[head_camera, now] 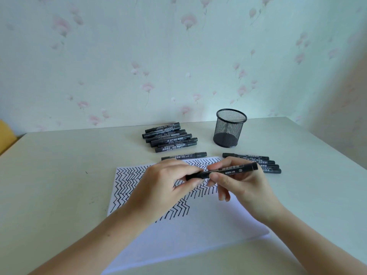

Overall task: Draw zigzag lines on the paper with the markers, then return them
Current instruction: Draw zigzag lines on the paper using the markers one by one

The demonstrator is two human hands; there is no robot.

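On the pale desk [59,175] before flowered wallpaper, the left hand [166,183] pinches the cap end of a marker [224,171] while the right hand [236,179] grips its barrel. It looks like capping or uncapping, I can't tell which; next comes a straight pull or push.

A pale wall [119,56] fills the upper half of the frame, papered in faint green-white with soft pink flowers on thin stems. At far right a second wall [347,86] meets it, shaded warmer. The off-white bench [59,175] spans the lower half under soft, even light. A yellow-orange object [6,135] shows at the left edge, unidentifiable.
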